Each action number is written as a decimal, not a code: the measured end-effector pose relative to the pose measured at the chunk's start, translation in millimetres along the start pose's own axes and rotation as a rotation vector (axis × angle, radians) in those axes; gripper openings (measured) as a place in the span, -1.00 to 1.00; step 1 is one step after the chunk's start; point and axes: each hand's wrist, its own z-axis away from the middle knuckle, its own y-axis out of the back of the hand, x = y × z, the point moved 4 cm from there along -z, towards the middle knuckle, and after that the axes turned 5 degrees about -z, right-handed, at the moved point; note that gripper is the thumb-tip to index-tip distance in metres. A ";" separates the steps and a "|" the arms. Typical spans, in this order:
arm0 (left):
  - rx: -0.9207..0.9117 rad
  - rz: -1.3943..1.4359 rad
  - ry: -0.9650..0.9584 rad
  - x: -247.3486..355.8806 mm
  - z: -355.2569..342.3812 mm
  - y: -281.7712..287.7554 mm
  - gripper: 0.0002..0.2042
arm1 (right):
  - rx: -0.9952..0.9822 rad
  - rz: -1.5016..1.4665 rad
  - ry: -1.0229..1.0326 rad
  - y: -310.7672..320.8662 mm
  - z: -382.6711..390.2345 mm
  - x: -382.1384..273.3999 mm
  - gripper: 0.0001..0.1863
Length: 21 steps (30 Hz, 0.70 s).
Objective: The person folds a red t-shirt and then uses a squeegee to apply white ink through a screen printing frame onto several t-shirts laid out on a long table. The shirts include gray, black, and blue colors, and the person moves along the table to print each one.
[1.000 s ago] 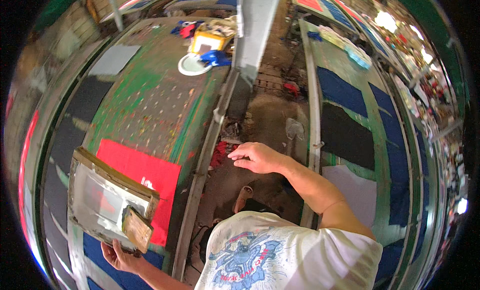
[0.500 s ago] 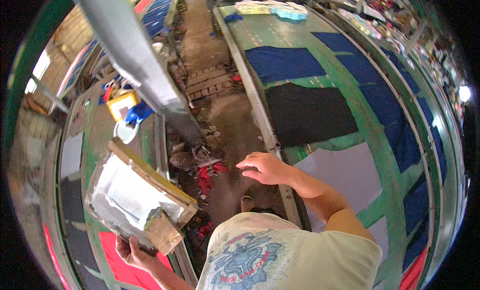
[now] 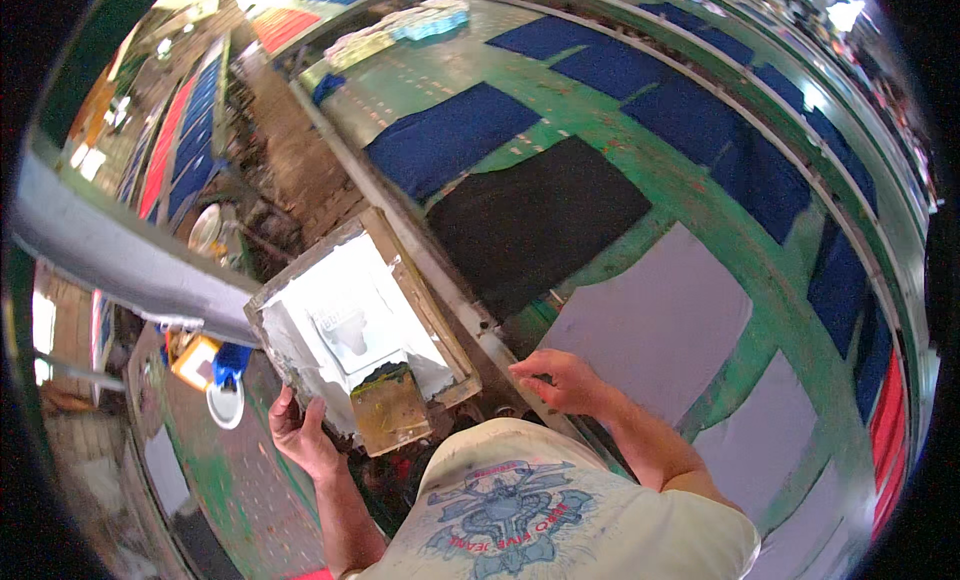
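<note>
Clearly, the wood-framed printing screen (image 3: 355, 325), held tilted in the air ahead of the white T-shirt (image 3: 560, 535), depends on one hand: the left hand (image 3: 308, 438) clasps its near left edge between thumb and fingers. Because that support sits at one side, a weakening wrist could let the far side dip. The wooden squeegee (image 3: 390, 410) leans inside the near end with nothing visibly fixing it, so a steeper tilt might slide it out. The right hand (image 3: 568, 382), empty, fingers loosely bent and parted, hovers apart from the frame. A careless turn could bump the grey post (image 3: 140, 260), while drips, if anything is wet, might stain the pale grey fabric panel (image 3: 665, 315) on the green surface (image 3: 730, 370).
</note>
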 end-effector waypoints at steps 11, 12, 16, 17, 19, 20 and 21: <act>-0.247 0.191 0.120 -90.0 -138.4 -195.5 -0.59 | 0.443 0.118 -0.146 32.3 6.5 21.3 -0.71; -0.234 0.091 0.106 -96.4 -156.0 -213.1 -0.58 | 0.471 0.136 -0.189 31.4 -0.9 25.0 -0.72; -0.351 0.135 0.052 -125.8 -204.4 -282.5 -0.58 | 0.530 0.216 -0.289 19.9 -34.4 35.4 -0.72; -0.366 0.170 0.060 -129.7 -210.1 -288.0 -0.57 | 0.549 0.224 -0.289 9.5 -36.4 31.3 -0.71; -0.359 0.147 0.103 -134.6 -216.9 -286.5 -0.52 | 0.562 0.225 -0.272 -14.8 -37.8 24.9 -0.71; -0.384 0.163 0.098 -132.7 -218.5 -286.3 -0.54 | 0.590 0.250 -0.258 -25.6 -36.0 20.1 -0.71; -0.405 0.181 0.100 -130.2 -216.5 -280.9 -0.55 | 0.608 0.271 -0.249 -38.7 -29.7 13.0 -0.71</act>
